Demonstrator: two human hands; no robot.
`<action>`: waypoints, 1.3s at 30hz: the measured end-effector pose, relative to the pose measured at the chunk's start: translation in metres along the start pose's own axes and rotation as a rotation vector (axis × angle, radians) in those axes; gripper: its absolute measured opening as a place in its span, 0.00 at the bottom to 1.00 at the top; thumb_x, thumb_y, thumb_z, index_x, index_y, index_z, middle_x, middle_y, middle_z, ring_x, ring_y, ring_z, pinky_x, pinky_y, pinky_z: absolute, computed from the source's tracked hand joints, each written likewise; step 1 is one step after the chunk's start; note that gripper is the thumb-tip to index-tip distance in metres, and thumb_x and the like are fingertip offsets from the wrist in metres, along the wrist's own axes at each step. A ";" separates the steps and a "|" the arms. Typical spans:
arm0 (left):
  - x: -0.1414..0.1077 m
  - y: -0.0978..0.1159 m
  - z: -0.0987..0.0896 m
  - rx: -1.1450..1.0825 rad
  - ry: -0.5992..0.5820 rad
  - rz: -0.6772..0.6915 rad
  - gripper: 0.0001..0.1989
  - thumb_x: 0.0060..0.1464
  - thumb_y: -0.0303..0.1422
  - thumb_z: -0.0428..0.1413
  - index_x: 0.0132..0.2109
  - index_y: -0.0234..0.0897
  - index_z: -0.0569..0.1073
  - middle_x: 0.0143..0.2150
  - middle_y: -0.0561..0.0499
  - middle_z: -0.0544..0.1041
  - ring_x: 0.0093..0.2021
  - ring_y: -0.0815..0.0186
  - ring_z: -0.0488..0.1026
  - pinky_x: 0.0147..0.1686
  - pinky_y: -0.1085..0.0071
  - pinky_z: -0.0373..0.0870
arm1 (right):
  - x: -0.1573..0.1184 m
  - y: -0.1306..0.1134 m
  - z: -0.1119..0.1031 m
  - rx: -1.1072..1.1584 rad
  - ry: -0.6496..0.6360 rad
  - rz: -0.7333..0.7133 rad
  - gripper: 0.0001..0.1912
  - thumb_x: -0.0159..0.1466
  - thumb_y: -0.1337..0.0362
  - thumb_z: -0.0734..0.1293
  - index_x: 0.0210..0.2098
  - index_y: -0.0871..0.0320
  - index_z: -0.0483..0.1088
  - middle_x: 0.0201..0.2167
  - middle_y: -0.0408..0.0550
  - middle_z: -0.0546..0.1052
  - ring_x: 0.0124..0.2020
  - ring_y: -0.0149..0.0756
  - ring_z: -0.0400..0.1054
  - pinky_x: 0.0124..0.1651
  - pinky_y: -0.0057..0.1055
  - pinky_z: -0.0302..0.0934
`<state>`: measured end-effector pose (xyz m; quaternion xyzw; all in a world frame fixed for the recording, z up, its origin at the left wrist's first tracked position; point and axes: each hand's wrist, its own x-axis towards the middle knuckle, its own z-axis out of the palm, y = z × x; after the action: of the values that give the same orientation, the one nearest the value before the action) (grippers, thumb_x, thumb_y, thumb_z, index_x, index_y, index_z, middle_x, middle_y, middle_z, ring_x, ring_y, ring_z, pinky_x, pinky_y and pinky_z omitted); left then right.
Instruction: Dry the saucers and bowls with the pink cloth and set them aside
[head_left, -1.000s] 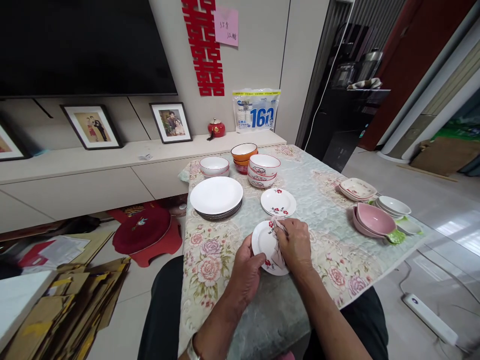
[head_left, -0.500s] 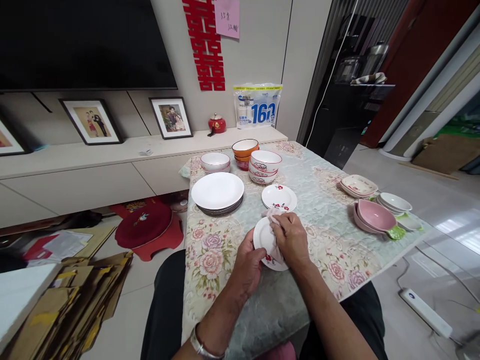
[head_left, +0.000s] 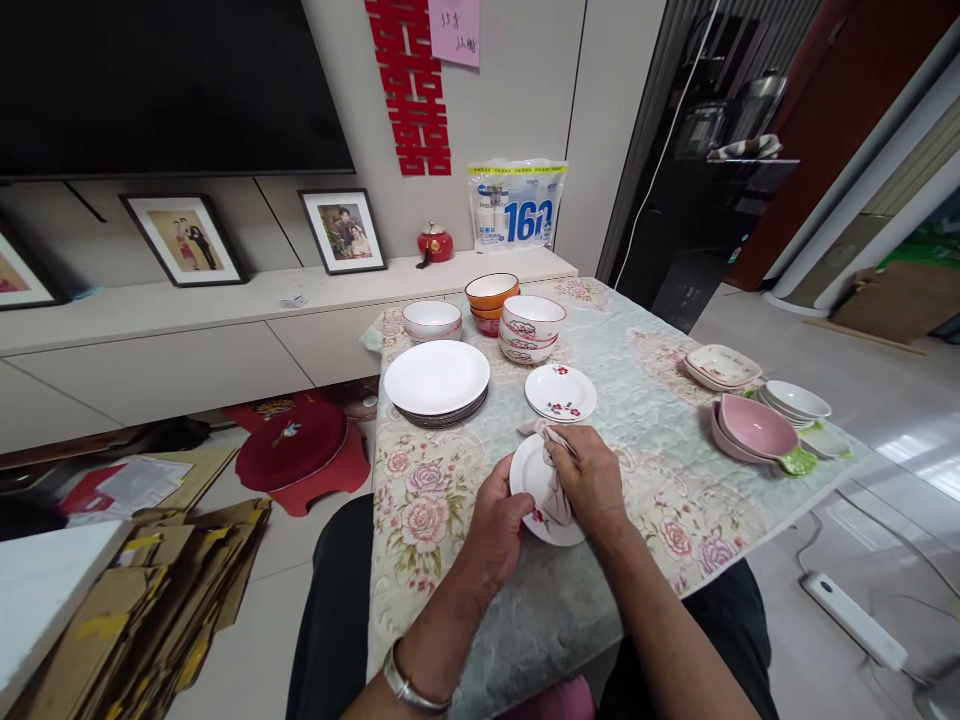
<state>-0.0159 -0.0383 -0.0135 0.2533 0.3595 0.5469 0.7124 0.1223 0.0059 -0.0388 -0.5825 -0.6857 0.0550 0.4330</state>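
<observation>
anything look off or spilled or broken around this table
No spill or breakage shows on the tablecloth. The main untidy spot is the flattened cardboard on the floor at the left, its sheets lying in a loose, uneven heap.

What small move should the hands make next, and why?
Probably the right hand should slide the pale pink cloth leftward over the small white round plate, since its left side lies uncovered while the left hand grips that edge.

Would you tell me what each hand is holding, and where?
The left hand grips the small floral plate by its left rim; the right hand presses a pink cloth against its face.
</observation>
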 end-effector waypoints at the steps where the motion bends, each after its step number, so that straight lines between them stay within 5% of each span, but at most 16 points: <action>1: 0.000 0.000 -0.001 -0.015 0.014 0.012 0.32 0.33 0.20 0.55 0.51 0.35 0.74 0.43 0.47 0.81 0.45 0.56 0.76 0.45 0.64 0.70 | -0.001 0.001 0.000 0.002 -0.005 0.032 0.13 0.65 0.64 0.65 0.47 0.58 0.76 0.41 0.53 0.77 0.44 0.44 0.69 0.47 0.39 0.63; 5: 0.002 0.000 -0.003 -0.082 0.031 0.054 0.30 0.35 0.21 0.58 0.51 0.34 0.73 0.43 0.46 0.81 0.46 0.55 0.76 0.46 0.63 0.70 | -0.002 0.004 -0.001 -0.115 0.023 0.115 0.13 0.64 0.64 0.65 0.46 0.59 0.76 0.39 0.54 0.77 0.41 0.45 0.69 0.44 0.39 0.62; 10: 0.001 -0.002 -0.002 -0.083 -0.021 0.005 0.30 0.36 0.20 0.58 0.52 0.34 0.73 0.42 0.47 0.80 0.44 0.58 0.76 0.46 0.64 0.70 | -0.002 -0.002 0.002 -0.126 0.056 -0.058 0.09 0.63 0.67 0.66 0.41 0.60 0.77 0.38 0.56 0.74 0.42 0.47 0.64 0.46 0.42 0.62; 16: -0.001 -0.003 -0.001 -0.082 -0.002 0.023 0.29 0.36 0.19 0.56 0.50 0.36 0.73 0.40 0.50 0.79 0.41 0.64 0.75 0.42 0.70 0.69 | 0.000 -0.016 0.002 0.237 -0.214 -0.381 0.09 0.66 0.69 0.64 0.43 0.55 0.75 0.40 0.50 0.75 0.44 0.40 0.67 0.47 0.37 0.64; 23: -0.001 0.000 0.002 -0.043 -0.026 0.005 0.34 0.34 0.18 0.54 0.54 0.35 0.71 0.43 0.47 0.79 0.44 0.59 0.75 0.43 0.67 0.69 | 0.000 -0.008 0.002 -0.011 -0.066 -0.123 0.07 0.64 0.69 0.65 0.39 0.59 0.76 0.35 0.53 0.72 0.40 0.44 0.66 0.43 0.40 0.64; 30: -0.001 -0.006 -0.002 -0.009 -0.008 0.048 0.31 0.35 0.18 0.56 0.51 0.36 0.72 0.42 0.49 0.79 0.42 0.63 0.74 0.42 0.69 0.68 | 0.000 -0.018 -0.004 0.278 -0.314 -0.372 0.03 0.63 0.67 0.68 0.37 0.55 0.74 0.37 0.48 0.73 0.42 0.38 0.66 0.46 0.36 0.62; 36: -0.004 -0.002 0.000 0.032 -0.064 0.030 0.36 0.35 0.18 0.53 0.56 0.37 0.69 0.42 0.49 0.79 0.39 0.63 0.74 0.39 0.70 0.68 | 0.000 -0.008 0.002 0.009 -0.046 -0.104 0.06 0.63 0.68 0.65 0.36 0.57 0.75 0.35 0.51 0.71 0.40 0.42 0.64 0.44 0.38 0.62; 39: -0.004 -0.002 -0.001 0.036 -0.059 0.031 0.35 0.35 0.18 0.53 0.55 0.37 0.70 0.41 0.50 0.79 0.41 0.63 0.73 0.40 0.70 0.68 | -0.001 -0.012 -0.001 0.022 -0.102 -0.120 0.07 0.63 0.69 0.64 0.36 0.56 0.76 0.35 0.51 0.71 0.40 0.42 0.64 0.44 0.38 0.62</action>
<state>-0.0161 -0.0423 -0.0143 0.2877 0.3441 0.5437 0.7093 0.1139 0.0011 -0.0321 -0.5321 -0.7398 0.0663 0.4064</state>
